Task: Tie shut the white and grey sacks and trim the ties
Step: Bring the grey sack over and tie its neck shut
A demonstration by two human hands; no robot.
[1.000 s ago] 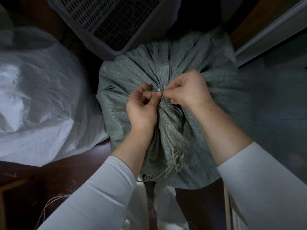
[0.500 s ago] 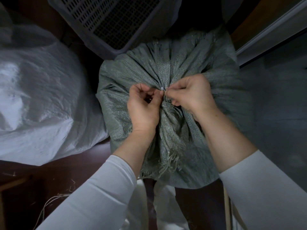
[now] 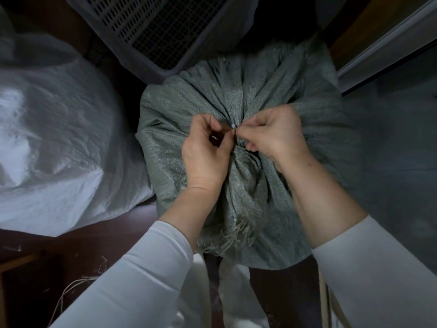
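Your left hand (image 3: 204, 152) and right hand (image 3: 274, 136) met at the gathered neck of the grey woven sack (image 3: 248, 95), fingers pinched narrowly on a small white tie (image 3: 233, 126) between them. The crumpled white woven sack (image 3: 59, 138) lay to your left, touching the grey one. The tie looked tiny, so I judged it could slip from your pinch and let the bunched fabric spread open. A perforated grey plastic crate (image 3: 165, 27) crowded the far side and a pale wall edge (image 3: 387, 46) hemmed the right; open room lay toward you.
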